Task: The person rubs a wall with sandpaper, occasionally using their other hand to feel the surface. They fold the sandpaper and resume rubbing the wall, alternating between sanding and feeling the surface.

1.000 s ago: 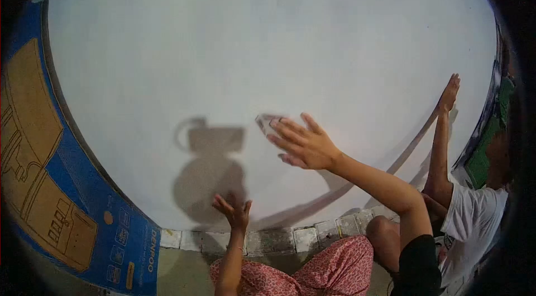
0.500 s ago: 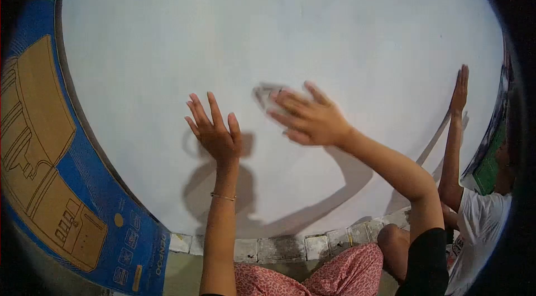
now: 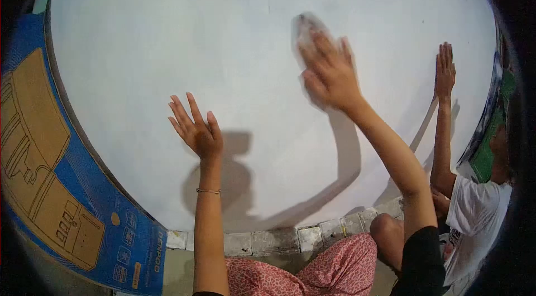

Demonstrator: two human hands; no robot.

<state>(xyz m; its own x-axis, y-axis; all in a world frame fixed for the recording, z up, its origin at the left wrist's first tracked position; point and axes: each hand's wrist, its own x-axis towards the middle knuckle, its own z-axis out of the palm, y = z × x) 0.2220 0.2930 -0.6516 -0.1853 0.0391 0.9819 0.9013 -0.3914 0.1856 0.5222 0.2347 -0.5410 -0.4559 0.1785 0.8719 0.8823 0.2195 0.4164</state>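
Observation:
My left hand rests with fingers spread against the white wall, left of centre, a thin bracelet on its wrist. Higher and to the right, my right hand lies over a pale, dark-marked thing on the wall. That thing sticks out past my fingertips and looks like a cloth or sandpaper, but motion blurs it. The right thumb and fingers are partly apart, bent over it.
A blue and brown printed cardboard lines the left side. At the right, another person in a white shirt has a hand on the wall. A row of bricks runs along the wall's foot.
My right hand has moved upward and a little right with the pale thing, its fingers now pointing more upward. In view, my left hand and the other person's hand appear shifted slightly left.

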